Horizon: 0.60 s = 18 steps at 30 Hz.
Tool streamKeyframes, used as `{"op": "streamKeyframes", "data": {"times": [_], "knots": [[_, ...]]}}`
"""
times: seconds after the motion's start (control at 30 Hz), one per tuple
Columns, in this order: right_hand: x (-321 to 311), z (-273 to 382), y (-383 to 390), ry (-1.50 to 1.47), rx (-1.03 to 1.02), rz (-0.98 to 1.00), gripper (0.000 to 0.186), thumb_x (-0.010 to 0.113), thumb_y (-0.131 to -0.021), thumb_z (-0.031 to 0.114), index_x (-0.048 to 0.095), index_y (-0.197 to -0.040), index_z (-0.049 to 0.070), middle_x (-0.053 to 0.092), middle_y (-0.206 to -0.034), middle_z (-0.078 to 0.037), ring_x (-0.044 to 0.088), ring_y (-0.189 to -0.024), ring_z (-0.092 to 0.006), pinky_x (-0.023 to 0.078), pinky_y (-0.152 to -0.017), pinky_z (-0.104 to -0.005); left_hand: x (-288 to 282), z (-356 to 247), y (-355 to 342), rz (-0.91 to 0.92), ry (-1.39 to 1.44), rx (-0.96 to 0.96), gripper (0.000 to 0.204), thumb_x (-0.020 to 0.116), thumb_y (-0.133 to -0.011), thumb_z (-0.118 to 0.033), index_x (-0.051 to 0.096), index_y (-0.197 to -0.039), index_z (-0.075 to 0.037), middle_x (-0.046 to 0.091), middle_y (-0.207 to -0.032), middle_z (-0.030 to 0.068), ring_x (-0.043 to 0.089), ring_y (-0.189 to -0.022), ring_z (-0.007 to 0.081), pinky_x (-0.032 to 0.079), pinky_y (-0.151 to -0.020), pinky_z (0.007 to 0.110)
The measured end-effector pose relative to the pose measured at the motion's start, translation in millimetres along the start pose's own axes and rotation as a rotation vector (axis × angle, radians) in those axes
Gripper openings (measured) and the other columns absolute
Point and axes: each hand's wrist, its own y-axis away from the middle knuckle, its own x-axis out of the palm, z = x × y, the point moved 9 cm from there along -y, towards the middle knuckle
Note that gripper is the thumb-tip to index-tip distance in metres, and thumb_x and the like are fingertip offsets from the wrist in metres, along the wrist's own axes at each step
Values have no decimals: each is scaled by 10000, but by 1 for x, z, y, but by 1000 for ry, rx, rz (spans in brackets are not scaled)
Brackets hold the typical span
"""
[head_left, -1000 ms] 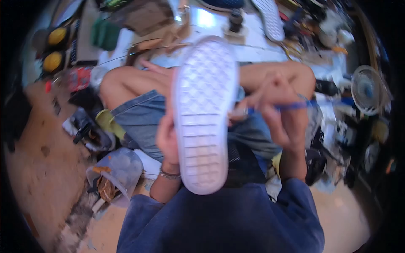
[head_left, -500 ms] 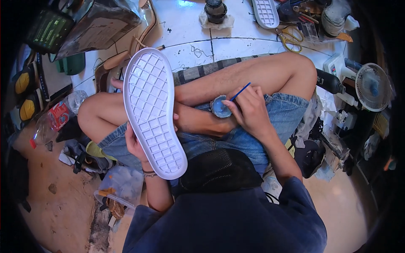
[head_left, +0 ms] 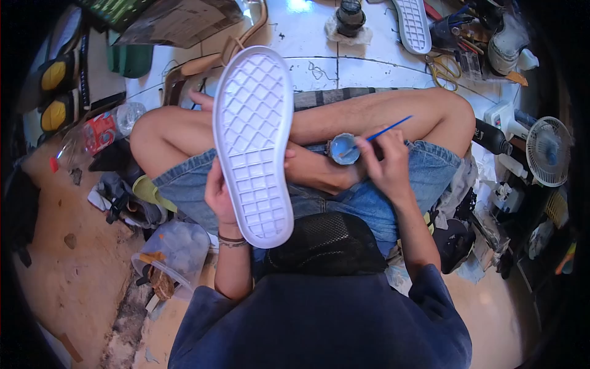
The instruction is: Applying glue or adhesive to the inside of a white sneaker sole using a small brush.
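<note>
A white sole (head_left: 255,147) is held up over the person's crossed legs (head_left: 362,117), left of the middle of the view, its latticed face and raised rim turned up to the camera. Its long axis runs nearly straight away from the body, leaning a little: the broad end points to the far side and slightly left, the narrower end comes back toward the chest and slightly right, close to a black mesh item (head_left: 326,243) at the waist. Diamond-shaped cells fill the broad part, and squarer ones fill the narrow part. The left hand (head_left: 218,190) supports it from below, partly spread across its width, with part of the hand showing at the left edge and fingertips at the right edge; the rest of its grip is hidden behind the sole. The right hand (head_left: 388,163) is closed in a pinch around a blue brush (head_left: 393,126), whose handle slants up to the far right while its other end is at the mouth of a small round cup (head_left: 343,149) beside the lower leg; whether the bristles touch the inside I cannot tell. On the white tiles beyond stand a black jar (head_left: 350,18), a second white sole (head_left: 413,26) and yellow-handled scissors (head_left: 444,71)
</note>
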Motion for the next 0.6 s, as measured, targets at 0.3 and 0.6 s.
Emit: {"op": "streamKeyframes", "data": {"times": [0.3, 0.6], "knots": [[-45, 6, 16, -1122, 367, -298, 206, 595, -1015, 222, 586, -953, 25, 568, -744, -32, 484, -652, -114, 438, -687, -325, 27, -5, 27, 150, -21, -16, 733, 190, -1031, -474, 247, -1510, 79, 432, -1350, 447, 558, -1153, 544, 520, -973, 520], [-65, 115, 15, -1323, 25, -116, 261, 532, -1027, 348, 504, -934, 106, 380, -614, 39, 380, -688, -129, 336, -674, -345, 69, 10, 36, 1, 13, -52, 717, 220, -1019, -472, 276, -1507, 50, 468, -1378, 365, 556, -1129, 567, 552, -836, 629]]}}
